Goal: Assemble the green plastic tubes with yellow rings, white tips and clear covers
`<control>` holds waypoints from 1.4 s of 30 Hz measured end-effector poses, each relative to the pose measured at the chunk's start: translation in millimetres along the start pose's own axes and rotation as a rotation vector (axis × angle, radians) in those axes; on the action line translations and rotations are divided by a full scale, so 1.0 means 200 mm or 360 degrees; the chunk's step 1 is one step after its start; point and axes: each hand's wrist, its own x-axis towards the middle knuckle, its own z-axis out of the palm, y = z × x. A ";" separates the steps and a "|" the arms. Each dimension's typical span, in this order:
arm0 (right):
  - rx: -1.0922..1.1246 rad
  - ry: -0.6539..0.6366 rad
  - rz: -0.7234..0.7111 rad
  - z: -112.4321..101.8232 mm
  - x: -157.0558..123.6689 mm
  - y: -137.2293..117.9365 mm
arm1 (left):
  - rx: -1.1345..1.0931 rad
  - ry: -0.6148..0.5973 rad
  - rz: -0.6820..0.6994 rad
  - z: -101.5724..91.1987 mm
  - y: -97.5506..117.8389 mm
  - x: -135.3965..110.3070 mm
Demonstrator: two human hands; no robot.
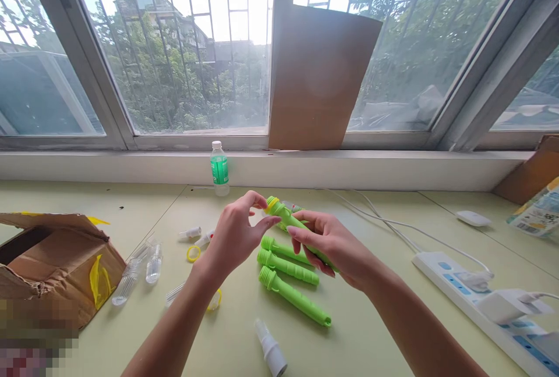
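Observation:
My right hand (pixel 325 237) is wrapped round a green plastic tube handle (pixel 286 216), whose threaded end points up and left. A yellow ring (pixel 271 203) sits around that end. The thumb and index finger of my left hand (pixel 244 228) pinch at the ring from either side. Below my hands lie more green tube handles, among them a ribbed one (pixel 288 266) and a smooth one (pixel 294 297), their threaded ends to the left. Behind the held handle, other green parts and a clear piece are partly hidden.
At left stands an open cardboard box (pixel 65 255) beside clear plastic tubes (pixel 154 263). White nozzle-like parts (pixel 271 349) and a loose yellow ring (pixel 193 253) lie about. A bottle (pixel 219 170) stands near the sill. At right are a power strip (pixel 476 313) and cables (pixel 393 223).

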 end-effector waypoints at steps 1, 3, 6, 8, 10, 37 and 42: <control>0.0006 -0.0002 -0.0003 0.00 0.00 0.00 | -0.0002 0.0000 -0.0005 0.00 0.00 0.00; 0.0013 -0.0006 -0.0007 0.00 0.00 0.00 | -0.0004 -0.0004 -0.0010 0.01 0.00 0.00; 0.0016 -0.0009 -0.0005 -0.01 0.00 0.00 | -0.0006 -0.0001 0.0003 0.01 0.00 0.00; 0.0018 -0.0010 -0.0006 -0.01 0.00 0.01 | -0.0002 -0.0004 0.0006 0.01 0.00 0.00; 0.0018 -0.0012 -0.0003 -0.01 0.00 0.00 | 0.0006 -0.0006 -0.0002 0.00 0.01 0.00; 0.0133 -0.0007 0.0042 0.00 -0.01 -0.03 | -0.0018 -0.0021 0.0042 -0.01 0.02 -0.01; 0.0195 -0.0016 0.0081 0.00 -0.01 -0.03 | -0.0041 0.0016 0.0043 -0.01 0.02 0.00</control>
